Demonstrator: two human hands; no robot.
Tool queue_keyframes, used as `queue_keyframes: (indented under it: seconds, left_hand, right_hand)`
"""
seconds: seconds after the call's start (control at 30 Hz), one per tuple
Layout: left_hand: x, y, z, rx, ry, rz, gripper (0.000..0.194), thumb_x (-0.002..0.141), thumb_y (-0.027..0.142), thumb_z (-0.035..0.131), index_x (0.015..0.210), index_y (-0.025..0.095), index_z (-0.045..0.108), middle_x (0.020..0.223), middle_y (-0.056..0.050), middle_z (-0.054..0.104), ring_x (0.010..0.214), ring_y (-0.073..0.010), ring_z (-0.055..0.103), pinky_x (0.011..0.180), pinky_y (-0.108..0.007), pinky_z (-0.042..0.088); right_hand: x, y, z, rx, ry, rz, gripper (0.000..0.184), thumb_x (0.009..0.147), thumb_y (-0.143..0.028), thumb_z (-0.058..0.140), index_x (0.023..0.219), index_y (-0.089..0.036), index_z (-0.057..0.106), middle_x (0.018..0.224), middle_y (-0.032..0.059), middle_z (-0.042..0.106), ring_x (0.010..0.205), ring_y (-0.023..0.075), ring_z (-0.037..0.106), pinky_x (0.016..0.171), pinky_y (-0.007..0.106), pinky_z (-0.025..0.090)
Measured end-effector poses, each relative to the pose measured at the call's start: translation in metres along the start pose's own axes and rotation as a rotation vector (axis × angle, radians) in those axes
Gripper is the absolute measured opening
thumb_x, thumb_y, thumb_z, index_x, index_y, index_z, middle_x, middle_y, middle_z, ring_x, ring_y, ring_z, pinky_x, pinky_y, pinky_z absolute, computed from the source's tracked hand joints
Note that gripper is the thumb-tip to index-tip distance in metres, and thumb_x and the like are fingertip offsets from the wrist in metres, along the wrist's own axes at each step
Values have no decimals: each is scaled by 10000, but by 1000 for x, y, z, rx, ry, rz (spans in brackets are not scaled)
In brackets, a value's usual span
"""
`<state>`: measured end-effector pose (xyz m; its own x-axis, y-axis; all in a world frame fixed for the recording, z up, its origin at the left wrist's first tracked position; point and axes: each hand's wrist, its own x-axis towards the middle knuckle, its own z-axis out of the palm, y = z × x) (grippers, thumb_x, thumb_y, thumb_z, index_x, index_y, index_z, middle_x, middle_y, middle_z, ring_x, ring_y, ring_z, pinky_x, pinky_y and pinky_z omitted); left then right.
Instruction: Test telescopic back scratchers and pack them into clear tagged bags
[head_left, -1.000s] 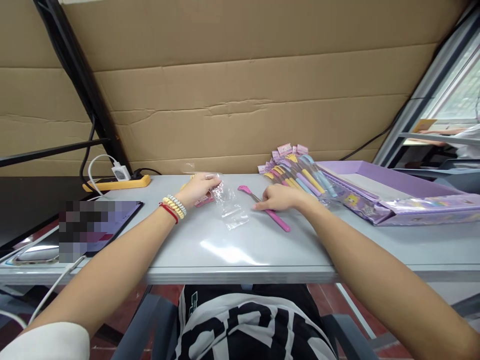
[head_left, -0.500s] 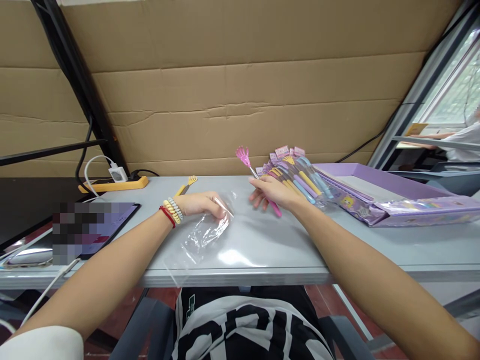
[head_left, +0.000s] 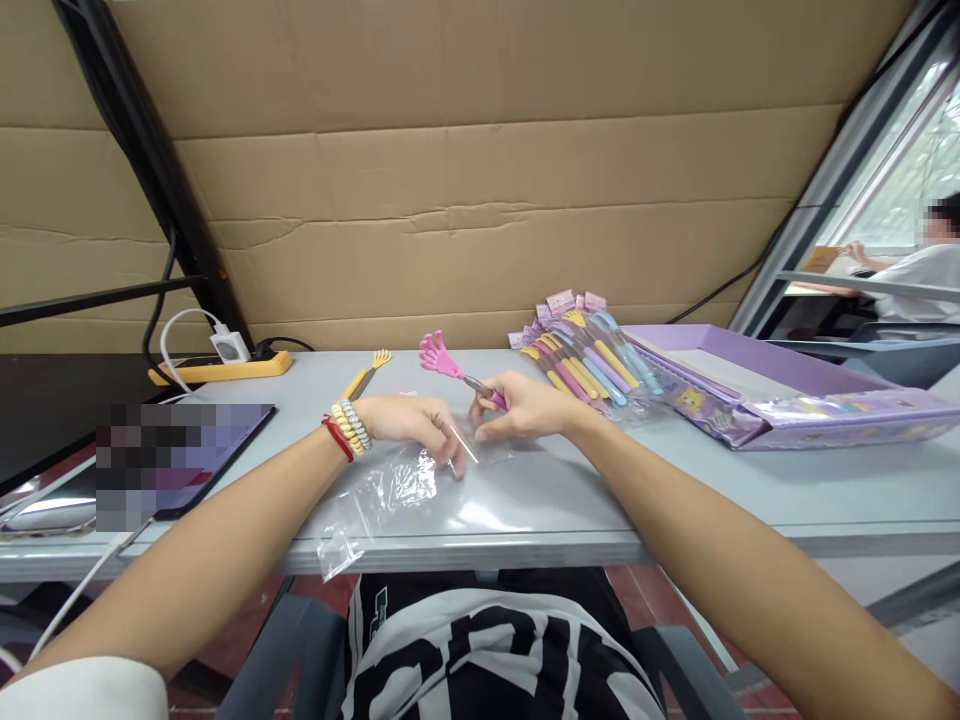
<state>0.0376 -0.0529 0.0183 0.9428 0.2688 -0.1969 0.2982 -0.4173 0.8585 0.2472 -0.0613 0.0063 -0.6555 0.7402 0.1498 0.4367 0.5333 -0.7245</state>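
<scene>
A pink plastic hand-headed stick (head_left: 439, 356) is between a yellow hand-headed stick (head_left: 356, 381), left on the flat grey table (head_left: 540, 500), and multicoloured bagged sticks (head_left: 592, 362), right; an open shallow purple box (head_left: 862, 418) sits right of those, a brown cardboard wall (head_left: 480, 170) behind.

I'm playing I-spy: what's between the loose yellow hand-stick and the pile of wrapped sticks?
In the head view, the pink hand-stick, held in the right hand, shows between the yellow hand-stick and the wrapped pile.

Pink hand-shaped stick (head_left: 441, 358), flat on the tabletop (head_left: 570, 505) a second earlier, had come up in the right hand (head_left: 525, 405). Left hand (head_left: 409, 422) had moved nearer it; clear bag (head_left: 409, 482) had swung round toward the front edge. Yellow stick (head_left: 367, 374) had come uncovered.
</scene>
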Motion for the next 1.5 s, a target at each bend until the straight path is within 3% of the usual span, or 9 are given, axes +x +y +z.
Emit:
queue_keyframes:
  seconds: [0.1, 0.23, 0.4, 0.6, 0.8, 0.97, 1.1, 1.27, 1.5]
  left_hand:
    - [-9, -9, -9, -196, 149, 23, 376, 693, 520, 652, 665, 150, 712, 770, -129, 705, 689, -228, 614, 630, -325, 454]
    - [-25, -15, -24, -559, 510, 130, 860, 628, 869, 364, 831, 106, 705, 803, -195, 693, 639, -265, 625, 593, -378, 477]
    - [-28, -19, -35, -691, 909, 394, 866, 684, 865, 246, 916, 143, 664, 962, -159, 684, 774, -249, 638, 631, -347, 491]
    - [-5, -23, -21, -397, 838, 31, 519, 697, 604, 642, 930, 141, 665, 966, -125, 677, 753, -186, 612, 621, -287, 461]
    - [18, -18, 2, -25, 645, -68, 335, 746, 497, 648, 831, 177, 699, 840, -51, 680, 706, -143, 576, 615, -259, 443]
    - [17, -24, -5, -147, 845, -97, 277, 732, 417, 664, 728, 141, 684, 724, -56, 665, 646, -133, 583, 615, -256, 469]
    - [9, -28, -17, -318, 1087, -87, 263, 685, 375, 717, 675, 122, 646, 741, -75, 667, 621, -128, 594, 538, -227, 455]
    - [1, -25, -26, -439, 1300, 35, 205, 722, 284, 703, 668, 113, 604, 698, -70, 652, 585, -126, 606, 516, -233, 474]
    - [-2, -23, -27, -572, 1281, 157, 186, 714, 223, 714, 699, 114, 563, 734, -72, 658, 623, -152, 647, 541, -258, 533]
  right_hand:
    - [1, 10, -7, 72, 77, 52, 397, 617, -245, 688, 588, -200, 295, 629, -27, 572, 571, 100, 504, 579, 254, 395]
    - [2, 28, -23, 265, 306, 129, 465, 590, -261, 730, 603, -217, 268, 548, -39, 524, 469, 104, 512, 477, 260, 425]
    - [6, 35, -28, 494, 585, 123, 523, 532, -285, 804, 623, -221, 293, 485, -74, 440, 421, 110, 518, 382, 238, 404]
    - [12, 14, -9, 636, 630, 95, 590, 460, -343, 849, 632, -217, 299, 581, -54, 501, 501, 151, 604, 423, 279, 499]
    - [16, 8, 11, 497, 475, 38, 566, 533, -475, 795, 612, -207, 303, 624, -20, 527, 654, 184, 651, 526, 286, 534]
    - [12, 13, 4, 8, 519, 110, 414, 766, -550, 561, 638, -190, 403, 640, 16, 554, 623, 138, 573, 527, 238, 415]
    - [4, 14, -11, -428, 449, 148, 507, 850, -602, 364, 574, -178, 407, 553, -2, 460, 536, 107, 414, 524, 257, 282]
    - [1, 24, -20, -460, 268, 213, 582, 824, -693, 329, 556, -179, 383, 558, 4, 432, 527, 112, 357, 513, 273, 228]
    - [0, 30, -24, -427, 272, 235, 559, 798, -696, 392, 577, -183, 371, 570, -9, 382, 529, 109, 325, 511, 269, 237]
